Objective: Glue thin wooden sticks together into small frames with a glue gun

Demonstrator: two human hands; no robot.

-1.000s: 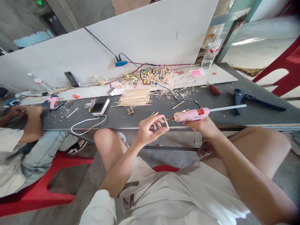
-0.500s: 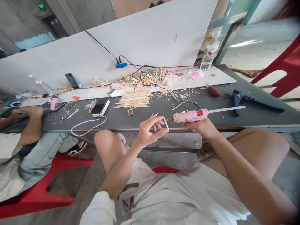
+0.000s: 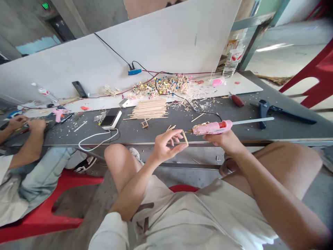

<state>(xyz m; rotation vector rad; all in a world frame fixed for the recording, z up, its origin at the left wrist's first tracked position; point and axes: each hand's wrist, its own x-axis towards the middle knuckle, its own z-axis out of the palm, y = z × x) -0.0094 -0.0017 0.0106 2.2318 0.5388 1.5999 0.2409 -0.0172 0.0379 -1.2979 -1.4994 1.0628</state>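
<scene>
Between thumb and fingers, my left hand [image 3: 166,145] pinches a small wooden stick piece [image 3: 185,138] near the table's front edge. Part of the piece is hidden behind the fingers, so I cannot tell its full shape. My right hand [image 3: 221,138] is wrapped round a pink hot glue gun [image 3: 212,128], whose nozzle points left, at or very close to the upper end of the stick piece. A long white glue stick [image 3: 253,121] juts from the gun's back. Beyond my left hand lie a pile of wooden sticks [image 3: 149,109] and a little wooden frame [image 3: 145,123].
Behind the sticks is a heap of sticks with coloured balls [image 3: 163,86]. A white power bank [image 3: 111,118] with its cable lies left. A red-handled tool [image 3: 237,101] and blue cutter [image 3: 265,110] lie right. A co-worker's hands [image 3: 36,125] are at far left.
My hands and the glue gun stay almost in place, with only a tiny shift. At far left, the co-worker's hands have moved apart.
</scene>
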